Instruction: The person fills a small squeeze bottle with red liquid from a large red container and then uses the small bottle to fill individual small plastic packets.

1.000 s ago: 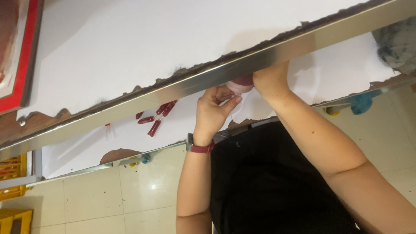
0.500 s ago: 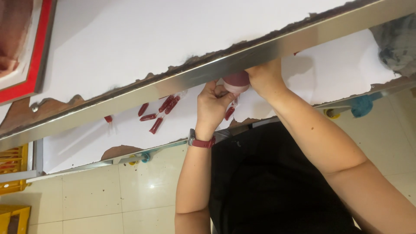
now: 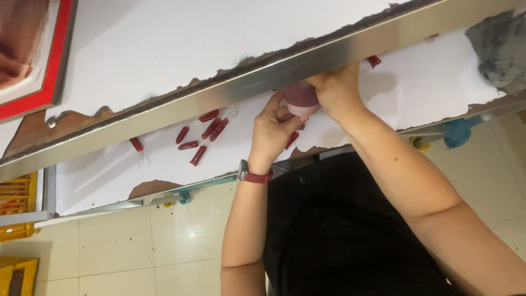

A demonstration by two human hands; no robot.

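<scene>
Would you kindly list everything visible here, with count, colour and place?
bottle: one, dark red with a pale base, between both hands under the rail
tubes: a handful, red, loose on the sheet left of the hands
sheet: white, torn at the edges, over the table
rail: one, silver metal, slanting across the table
cloth: one, grey, far right on the sheet
frame: one, red, top left corner
crates: yellow, on the floor at left
floor: pale tiles, below the table
watch: one, dark red strap, left wrist
left hand: at the bottle
right hand: gripping the bottle
</scene>
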